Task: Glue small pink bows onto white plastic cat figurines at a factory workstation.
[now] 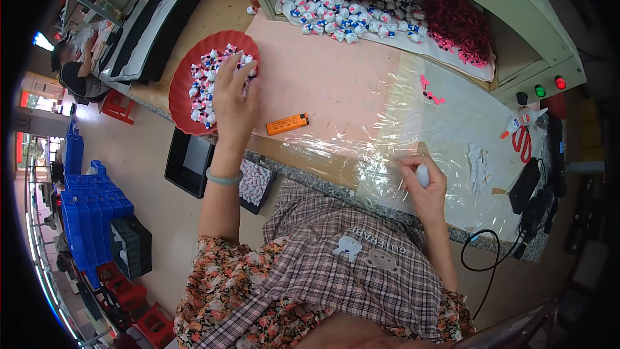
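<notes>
My left hand (234,100) reaches over the right side of a red scalloped bowl (179,106). Its fingers are apart, and they cover part of the small white, blue and pink figures (203,94) heaped in the bowl. I cannot see whether the fingertips touch any figure. Near the front edge of the table, my right hand (428,187) is closed around a small white plastic bottle (422,176), most of it hidden by the fingers. An orange lighter (287,124) lies on the table between my hands, closer to the bowl.
A pale green metal cabinet (539,22) at the back holds many figures (342,13) and dark pink pieces (462,26). Several pink pieces (433,95) lie before it. At right are red-handled scissors (522,142), a black device (524,186) and a cable. Black trays (188,163) stand below the table's left edge.
</notes>
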A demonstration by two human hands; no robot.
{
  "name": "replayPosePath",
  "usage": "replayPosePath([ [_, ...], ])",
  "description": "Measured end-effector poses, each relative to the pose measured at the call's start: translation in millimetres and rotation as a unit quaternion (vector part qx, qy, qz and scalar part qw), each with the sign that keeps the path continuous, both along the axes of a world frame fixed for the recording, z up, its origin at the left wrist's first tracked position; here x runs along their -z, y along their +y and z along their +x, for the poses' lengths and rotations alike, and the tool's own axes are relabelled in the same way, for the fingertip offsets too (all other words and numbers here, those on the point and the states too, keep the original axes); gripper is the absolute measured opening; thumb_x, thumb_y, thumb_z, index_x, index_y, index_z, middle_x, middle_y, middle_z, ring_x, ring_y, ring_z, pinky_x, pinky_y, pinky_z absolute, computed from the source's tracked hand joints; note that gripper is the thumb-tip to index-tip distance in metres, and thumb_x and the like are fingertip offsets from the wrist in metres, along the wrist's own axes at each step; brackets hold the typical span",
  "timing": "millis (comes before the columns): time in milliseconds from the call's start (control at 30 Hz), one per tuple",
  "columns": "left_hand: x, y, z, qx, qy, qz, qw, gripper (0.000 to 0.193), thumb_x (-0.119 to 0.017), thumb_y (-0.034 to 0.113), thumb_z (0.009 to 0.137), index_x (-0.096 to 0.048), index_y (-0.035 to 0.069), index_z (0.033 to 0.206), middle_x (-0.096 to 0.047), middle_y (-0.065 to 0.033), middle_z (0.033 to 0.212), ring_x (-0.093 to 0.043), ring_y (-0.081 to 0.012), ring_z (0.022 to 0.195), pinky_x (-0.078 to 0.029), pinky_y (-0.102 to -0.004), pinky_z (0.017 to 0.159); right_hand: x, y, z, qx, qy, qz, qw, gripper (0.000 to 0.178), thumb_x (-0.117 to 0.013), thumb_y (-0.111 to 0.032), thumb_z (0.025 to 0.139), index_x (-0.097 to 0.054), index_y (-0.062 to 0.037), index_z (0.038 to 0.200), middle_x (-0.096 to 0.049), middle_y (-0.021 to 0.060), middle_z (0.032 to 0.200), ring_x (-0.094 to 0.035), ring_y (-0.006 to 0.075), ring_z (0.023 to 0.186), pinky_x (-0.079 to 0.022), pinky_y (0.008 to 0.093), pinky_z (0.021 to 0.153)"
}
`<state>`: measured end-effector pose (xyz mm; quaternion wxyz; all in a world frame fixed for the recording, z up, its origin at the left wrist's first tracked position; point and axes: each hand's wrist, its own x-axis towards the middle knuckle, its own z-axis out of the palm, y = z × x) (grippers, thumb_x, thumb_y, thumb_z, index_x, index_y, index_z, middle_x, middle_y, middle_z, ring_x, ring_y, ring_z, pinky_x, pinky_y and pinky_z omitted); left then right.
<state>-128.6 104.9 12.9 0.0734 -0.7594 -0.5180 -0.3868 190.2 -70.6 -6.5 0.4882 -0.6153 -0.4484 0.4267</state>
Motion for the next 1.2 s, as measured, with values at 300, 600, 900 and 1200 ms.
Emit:
replayPosePath([
  [300,18.7,81.8,129.6,0.163,0.007,-0.041,0.986,0.02,-0.067,0.005,0.077,-0.067,0.006,0.096,-0.064,-0.0098,0.105,-0.058,-0.0294,0.098,-0.048,-0.0399,0.086,2.9,-3.2,3.1,-0.005,-0.012,0.012,1.0,0.008,-0.066,-0.001,0.083,-0.064,0.0006,0.091,-0.06,0.002,0.079,-0.053,0.0067,0.067,-0.043,0.0215,0.06],
  [600,39.2,110.9,156.8,0.152,0.17,0.06,0.972,0.015,-0.06,0.002,0.07,-0.061,0.007,0.084,-0.059,-0.008,0.085,-0.057,-0.025,0.087,-0.045,-0.0387,0.071,-4.9,-4.5,6.2,-0.009,0.007,-0.006,1.0,0.009,-0.065,0.0,0.084,-0.064,0.0004,0.093,-0.06,0.0026,0.081,-0.054,0.0068,0.066,-0.043,0.0212,0.058],
  [900,5.4,26.7,146.2,0.265,-0.228,-0.341,0.873,0.019,-0.058,0.006,0.088,-0.062,0.003,0.107,-0.064,-0.0057,0.096,-0.063,-0.0131,0.086,-0.052,-0.0258,0.076,-9.2,-5.8,12.8,-0.026,0.097,-0.014,0.995,0.03,-0.061,0.002,0.086,-0.051,-0.0025,0.113,-0.058,0.0037,0.092,-0.054,0.0073,0.074,-0.046,0.0206,0.06],
  [1200,2.5,-62.5,134.5,0.332,-0.562,-0.614,0.444,0.027,-0.055,0.016,0.096,-0.062,0.0,0.116,-0.067,-0.0108,0.104,-0.061,-0.0096,0.08,-0.051,-0.0217,0.069,-23.7,0.9,18.7,-0.087,0.14,0.063,0.984,0.022,-0.053,0.001,0.087,-0.045,-0.0024,0.107,-0.046,0.0092,0.114,-0.053,0.0123,0.084,-0.046,0.025,0.069],
])
